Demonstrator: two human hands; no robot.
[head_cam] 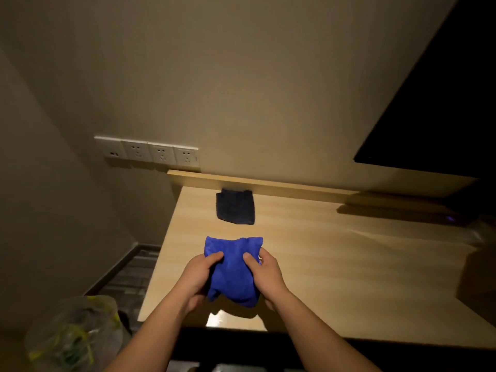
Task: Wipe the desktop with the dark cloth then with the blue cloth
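Observation:
A bright blue cloth point(233, 267) is bunched between both my hands above the near part of the light wooden desktop point(335, 259). My left hand point(198, 276) grips its left side with the thumb on top. On the other side my right hand point(265, 275) holds the cloth the same way. The cloth's lower end hangs a little above the desk and casts a shadow. A dark cloth point(235, 206), folded into a square, lies flat near the back of the desk, close to the raised wooden lip, with neither hand touching it.
A row of white wall sockets point(147, 151) sits above the desk's back left corner. A black screen point(440, 108) hangs at the upper right. A clear plastic bag with yellow bits point(72, 334) stands on the floor left of the desk. Dim objects sit at the right edge.

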